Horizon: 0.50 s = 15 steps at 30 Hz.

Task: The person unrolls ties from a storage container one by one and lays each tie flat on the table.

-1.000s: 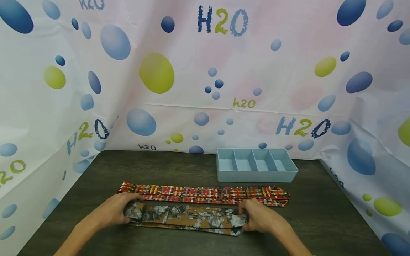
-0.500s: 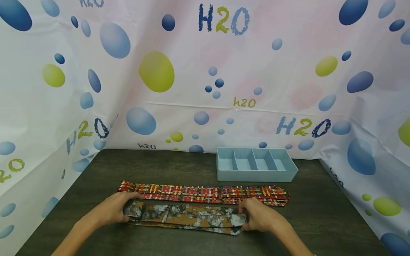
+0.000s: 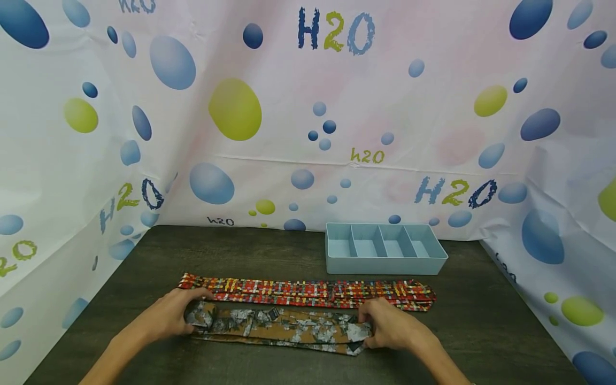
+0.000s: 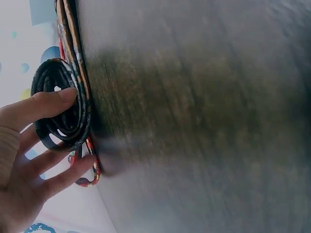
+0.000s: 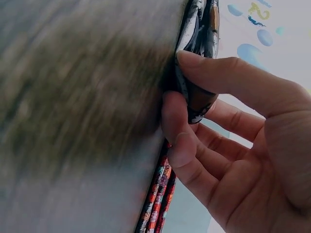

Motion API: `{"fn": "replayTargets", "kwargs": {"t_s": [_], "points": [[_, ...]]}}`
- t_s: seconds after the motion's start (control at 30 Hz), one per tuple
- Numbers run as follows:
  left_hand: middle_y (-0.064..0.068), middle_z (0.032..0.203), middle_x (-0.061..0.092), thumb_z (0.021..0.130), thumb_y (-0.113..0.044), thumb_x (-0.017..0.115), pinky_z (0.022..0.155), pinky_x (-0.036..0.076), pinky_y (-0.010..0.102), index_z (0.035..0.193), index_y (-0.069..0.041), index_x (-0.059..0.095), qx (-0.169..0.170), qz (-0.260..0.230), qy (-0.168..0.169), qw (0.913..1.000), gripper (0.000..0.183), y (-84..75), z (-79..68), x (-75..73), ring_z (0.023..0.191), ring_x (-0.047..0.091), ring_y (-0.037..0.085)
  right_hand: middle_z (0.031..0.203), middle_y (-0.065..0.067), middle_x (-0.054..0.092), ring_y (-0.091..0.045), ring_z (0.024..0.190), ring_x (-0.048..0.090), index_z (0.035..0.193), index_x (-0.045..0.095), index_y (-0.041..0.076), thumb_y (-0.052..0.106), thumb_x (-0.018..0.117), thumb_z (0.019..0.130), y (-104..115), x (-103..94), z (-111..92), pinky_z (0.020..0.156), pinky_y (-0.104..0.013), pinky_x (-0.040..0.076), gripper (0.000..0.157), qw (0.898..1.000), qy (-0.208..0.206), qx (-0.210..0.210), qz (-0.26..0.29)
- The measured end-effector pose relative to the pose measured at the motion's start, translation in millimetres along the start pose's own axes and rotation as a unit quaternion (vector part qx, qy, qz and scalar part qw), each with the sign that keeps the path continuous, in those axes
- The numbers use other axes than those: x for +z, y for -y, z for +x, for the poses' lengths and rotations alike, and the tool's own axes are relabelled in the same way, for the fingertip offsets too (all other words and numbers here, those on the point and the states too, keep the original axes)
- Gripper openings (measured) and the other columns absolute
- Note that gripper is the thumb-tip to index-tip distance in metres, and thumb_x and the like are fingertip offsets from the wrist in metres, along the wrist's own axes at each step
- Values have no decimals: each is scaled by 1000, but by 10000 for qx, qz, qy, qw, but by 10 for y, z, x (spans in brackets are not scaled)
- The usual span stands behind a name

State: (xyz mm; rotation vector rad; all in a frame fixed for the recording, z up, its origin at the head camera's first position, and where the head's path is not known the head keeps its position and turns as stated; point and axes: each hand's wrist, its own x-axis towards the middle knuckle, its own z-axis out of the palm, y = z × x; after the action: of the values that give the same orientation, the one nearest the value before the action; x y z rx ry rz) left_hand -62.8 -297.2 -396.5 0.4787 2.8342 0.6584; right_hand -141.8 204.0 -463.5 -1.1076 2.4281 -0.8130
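Note:
A brown necktie with white floral print lies folded lengthwise across the near part of the table. At its left end my left hand holds a rolled part between thumb and fingers; the left wrist view shows this dark coil edge-on, wound in several turns. My right hand pinches the other end, where the right wrist view shows the folded fabric end between thumb and fingers. Just behind lies a second necktie, red with a multicoloured check, also folded lengthwise. Fingers of both hands partly cover its near edge.
A pale blue box with several compartments stands at the back right of the dark wooden table. Behind and on both sides hangs a white sheet with blue and green spots and lettering.

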Motion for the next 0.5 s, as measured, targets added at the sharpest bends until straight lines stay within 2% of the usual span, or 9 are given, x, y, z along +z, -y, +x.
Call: {"fn": "replayTargets", "kwargs": {"t_s": [0.07,0.2,0.33,0.5], "points": [[22,121,69,67,2,93,77,59,54,126,-3,67,131,-53,-41,9999,64,3,-5,-2,107,66,46,89,7,61,-2,60,53,92,67,13,14,90,80,230,-97,-43,55,-25,47,26,9999,0,54,98],[21,119,71,68,2,93,83,58,56,124,0,66,474,-160,-157,9986,63,0,-14,-19,108,65,49,87,7,60,0,60,52,92,67,11,9,89,79,525,-260,-113,55,-25,47,26,9994,5,284,177],[18,117,72,68,-2,94,83,59,53,126,2,65,763,-273,-366,9960,65,-26,-9,-32,107,67,46,82,7,57,-1,60,50,92,66,11,6,88,80,558,-375,-184,55,-25,46,26,9991,-69,357,210],[20,119,71,70,-5,95,79,60,49,129,4,64,875,-356,-413,9947,68,-127,20,3,104,68,43,76,6,56,-2,58,50,92,66,10,6,88,79,477,-491,-296,54,-26,46,26,9981,-78,436,418]]}}
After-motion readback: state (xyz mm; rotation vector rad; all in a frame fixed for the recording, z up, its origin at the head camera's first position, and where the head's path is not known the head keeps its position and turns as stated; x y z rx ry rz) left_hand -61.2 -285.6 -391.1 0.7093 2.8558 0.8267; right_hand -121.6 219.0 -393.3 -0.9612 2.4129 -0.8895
